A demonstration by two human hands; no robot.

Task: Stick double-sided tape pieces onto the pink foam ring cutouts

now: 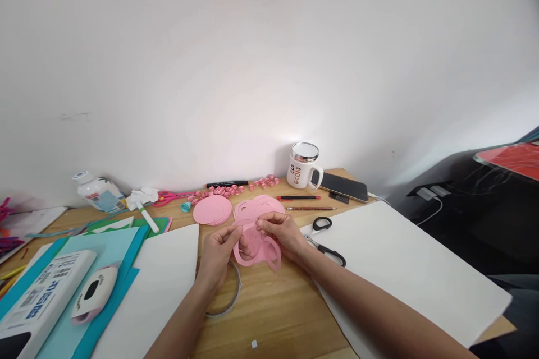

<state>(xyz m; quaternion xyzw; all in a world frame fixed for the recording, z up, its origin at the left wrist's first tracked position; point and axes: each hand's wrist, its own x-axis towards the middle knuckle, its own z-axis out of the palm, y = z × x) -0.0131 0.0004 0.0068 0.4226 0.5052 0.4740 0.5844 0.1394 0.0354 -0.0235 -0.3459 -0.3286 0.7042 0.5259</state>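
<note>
Between my two hands hangs a pink paper cutout [254, 259] with looping strips and rounded holes. My left hand [219, 249] pinches its left edge between thumb and fingers. My right hand [281, 231] grips its upper right part the same way. Right behind lie more pink cut paper pieces [267, 203], and to their left a stack of pink paper circles [213, 210]. Below my left hand, partly covered by it, a grey ring [236, 295] rests on the wooden table [278, 320]. Black-handled scissors [330, 252] lie to the right of my right hand.
Small pink paper rolls [217, 190] sit near the wall beside a black marker [227, 183]. A white lidded mug [303, 165] and a phone [341, 185] stand at the back right. White sheets [404, 269] flank the work area; coloured paper [126, 280] and a white box [50, 297] lie left.
</note>
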